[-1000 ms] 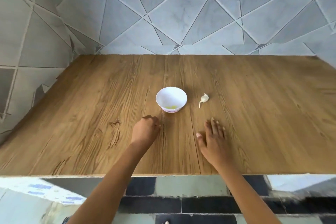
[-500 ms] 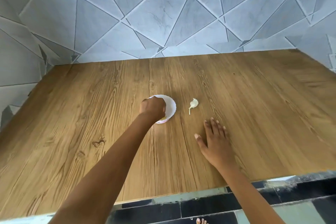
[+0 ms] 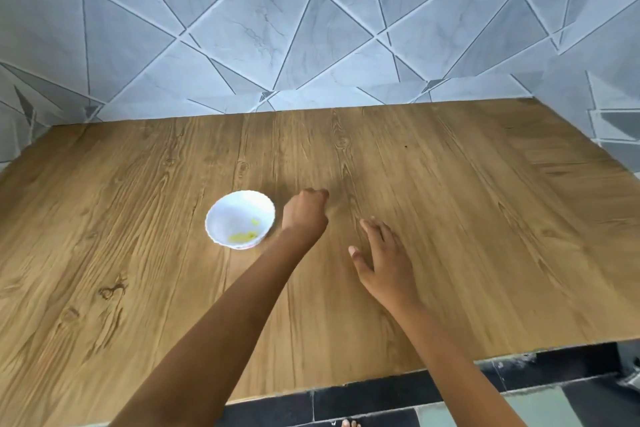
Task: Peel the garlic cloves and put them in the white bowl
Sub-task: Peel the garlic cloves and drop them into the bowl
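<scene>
A small white bowl (image 3: pixel 221 222) with scalloped rim stands on the wooden table, with yellowish bits at its bottom. Just right of the bowl is my left hand (image 3: pixel 304 215), its fingers curled down onto the table. No garlic clove shows anywhere; the curled fingers cover the spot beside the bowl. My right hand (image 3: pixel 381 260) lies flat on the table nearer to me, fingers spread, holding nothing.
The wooden table (image 3: pixel 485 218) meets a grey tiled wall (image 3: pixel 311 28) at the back and on both sides. Its front edge runs along the bottom, with dark floor tiles (image 3: pixel 450 399) below.
My left hand moved from above the bowl to its right, onto the place where the garlic clove lay; the clove is now hidden. The right hand has stayed flat on the table.
</scene>
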